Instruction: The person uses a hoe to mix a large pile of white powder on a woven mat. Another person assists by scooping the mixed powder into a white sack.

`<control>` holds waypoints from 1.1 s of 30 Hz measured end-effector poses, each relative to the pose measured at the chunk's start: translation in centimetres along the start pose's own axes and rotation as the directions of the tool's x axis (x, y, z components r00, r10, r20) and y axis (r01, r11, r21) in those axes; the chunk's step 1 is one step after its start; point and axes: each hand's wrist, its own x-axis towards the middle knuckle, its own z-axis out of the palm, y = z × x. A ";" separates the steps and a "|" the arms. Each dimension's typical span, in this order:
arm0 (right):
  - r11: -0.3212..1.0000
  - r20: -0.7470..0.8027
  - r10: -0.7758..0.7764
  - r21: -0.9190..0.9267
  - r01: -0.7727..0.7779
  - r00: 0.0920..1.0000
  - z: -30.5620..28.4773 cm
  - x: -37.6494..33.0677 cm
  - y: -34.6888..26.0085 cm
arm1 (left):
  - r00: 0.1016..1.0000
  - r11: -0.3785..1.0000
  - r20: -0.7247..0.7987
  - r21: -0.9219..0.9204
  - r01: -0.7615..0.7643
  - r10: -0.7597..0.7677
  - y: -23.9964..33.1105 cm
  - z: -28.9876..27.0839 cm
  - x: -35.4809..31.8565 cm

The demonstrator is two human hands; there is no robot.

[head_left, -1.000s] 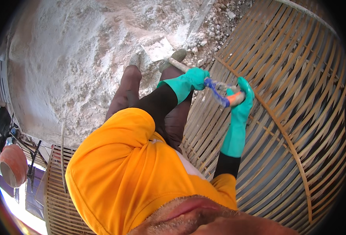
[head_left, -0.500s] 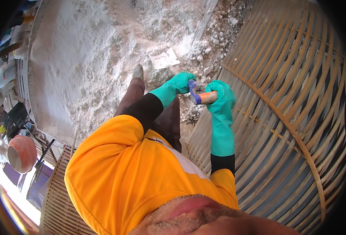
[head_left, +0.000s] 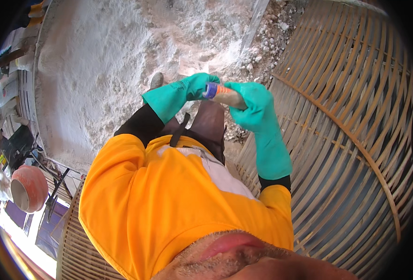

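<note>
My right hand (head_left: 255, 106), in a long green rubber glove, is wrapped around a tan, tube-shaped thing (head_left: 231, 98) with a blue end and orange markings; its exact kind is unclear. It lies tilted across the front of my waist, blue end toward the left. At that blue end, my left hand (head_left: 198, 87), gloved alike, has its fingers curled and partly hidden. Below my hands are my dark trousers (head_left: 209, 122). A black strap (head_left: 180, 129) hangs near my waist.
Pale powder and lumps (head_left: 108, 60) cover the ground ahead, with a wooden strip (head_left: 254, 25) lying in them. A large slatted bamboo structure (head_left: 342, 121) curves along my right. At far left stand an orange-red round vessel (head_left: 29, 188) and assorted clutter.
Both hands have moved up and left with the tube-shaped thing. It has turned, so its blue end faces left and its grey part no longer shows. The black strap has come into view.
</note>
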 end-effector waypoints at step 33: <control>0.767 0.058 0.622 -0.249 -0.592 0.781 15.0 20.7 -13.1 | 0.715 0.708 0.047 0.109 -0.698 0.698 6.1 -17.9 -4.1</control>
